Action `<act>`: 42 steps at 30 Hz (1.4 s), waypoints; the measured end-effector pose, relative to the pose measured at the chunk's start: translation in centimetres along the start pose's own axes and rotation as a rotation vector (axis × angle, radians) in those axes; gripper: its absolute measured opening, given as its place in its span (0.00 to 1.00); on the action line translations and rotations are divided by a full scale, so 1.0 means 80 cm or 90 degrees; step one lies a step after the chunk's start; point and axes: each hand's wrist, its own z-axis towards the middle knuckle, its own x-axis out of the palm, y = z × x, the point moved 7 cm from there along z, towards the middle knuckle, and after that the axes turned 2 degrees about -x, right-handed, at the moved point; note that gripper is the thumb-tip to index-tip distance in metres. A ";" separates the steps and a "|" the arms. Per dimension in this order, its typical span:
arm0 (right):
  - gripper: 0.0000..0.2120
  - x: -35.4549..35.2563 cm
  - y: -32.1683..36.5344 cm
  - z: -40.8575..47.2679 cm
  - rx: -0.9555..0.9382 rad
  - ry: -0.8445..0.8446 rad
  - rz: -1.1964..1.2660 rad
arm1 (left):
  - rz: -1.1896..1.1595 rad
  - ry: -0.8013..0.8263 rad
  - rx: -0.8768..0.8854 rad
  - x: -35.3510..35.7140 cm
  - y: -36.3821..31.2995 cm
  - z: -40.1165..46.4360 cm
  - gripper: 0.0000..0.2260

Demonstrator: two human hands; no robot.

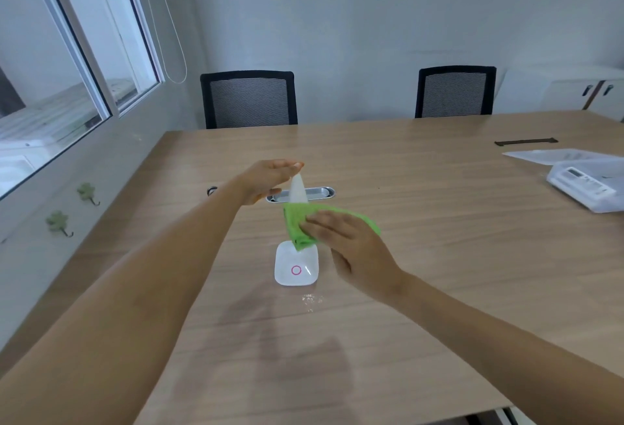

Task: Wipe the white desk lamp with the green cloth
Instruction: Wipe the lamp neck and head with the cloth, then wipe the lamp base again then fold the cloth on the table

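Observation:
The white desk lamp (pixel 296 269) stands on the wooden table, its square base marked with a pink ring. Its white head rises upright from the base. My left hand (pixel 270 178) pinches the top end of that head. The green cloth (pixel 297 222) is wrapped around the lower part of the lamp head, just above the base. My right hand (pixel 341 238) presses the cloth against the lamp from the right, and the cloth hides the lamp's neck.
A metal cable slot (pixel 300 193) is set in the wooden table (pixel 439 255) just behind the lamp. A white device in plastic wrap (pixel 587 184) and papers lie at the right edge. Two black chairs (pixel 248 98) stand across the table. A window is on the left.

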 end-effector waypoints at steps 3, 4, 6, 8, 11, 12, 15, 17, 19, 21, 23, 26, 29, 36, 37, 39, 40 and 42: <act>0.21 -0.006 0.014 -0.048 -0.053 -0.024 -0.015 | -0.020 0.000 -0.005 -0.002 0.002 0.001 0.19; 0.21 -0.005 0.013 -0.061 -0.061 -0.029 -0.027 | -0.025 0.000 -0.005 -0.002 0.001 0.001 0.18; 0.20 0.008 -0.001 -0.078 -0.041 -0.016 -0.044 | -0.043 -0.005 -0.003 0.001 0.001 0.001 0.18; 0.19 0.040 -0.028 -0.086 0.007 0.034 -0.056 | -0.075 -0.014 -0.007 0.002 0.010 0.001 0.20; 0.23 0.102 -0.071 -0.087 0.105 0.126 -0.072 | -0.085 -0.063 -0.037 0.002 0.052 0.005 0.25; 0.24 0.120 -0.082 -0.084 0.140 0.146 -0.060 | -0.030 -0.091 -0.046 0.000 0.073 0.005 0.25; 0.25 0.161 -0.109 -0.067 0.229 0.148 -0.008 | 0.273 -0.123 -0.072 0.004 0.147 -0.001 0.23; 0.24 0.181 -0.122 -0.053 0.286 0.116 0.017 | 0.365 -0.078 -0.091 0.021 0.192 -0.011 0.27; 0.23 0.201 -0.134 -0.044 0.340 0.089 0.037 | 0.418 -0.034 -0.088 0.038 0.222 -0.015 0.30; 0.22 0.225 -0.142 -0.044 0.390 0.132 0.064 | 0.465 -0.008 -0.070 0.054 0.237 -0.013 0.33; 0.23 0.245 -0.138 -0.053 0.384 0.199 0.083 | 0.504 0.005 -0.060 0.063 0.241 -0.009 0.34; 0.25 0.242 -0.123 -0.072 0.311 0.206 0.081 | 0.536 0.013 -0.057 0.067 0.244 -0.002 0.34; 0.26 0.223 -0.120 -0.093 0.288 0.205 0.060 | 0.557 0.011 -0.054 0.066 0.241 -0.001 0.34; 0.25 0.220 -0.127 -0.042 0.385 0.169 0.077 | 0.553 -0.002 -0.051 0.070 0.241 -0.004 0.33; 0.24 0.230 -0.123 -0.040 0.379 0.203 0.088 | 0.551 -0.004 -0.053 0.069 0.241 -0.005 0.33; 0.24 0.243 -0.119 -0.050 0.358 0.273 0.072 | 0.560 -0.002 -0.053 0.068 0.241 -0.005 0.34; 0.25 0.244 -0.123 -0.059 0.360 0.289 0.059 | 0.567 0.001 -0.052 0.068 0.242 -0.005 0.34; 0.25 0.233 -0.144 -0.074 0.412 0.291 0.037 | 0.569 0.004 -0.052 0.068 0.242 -0.005 0.34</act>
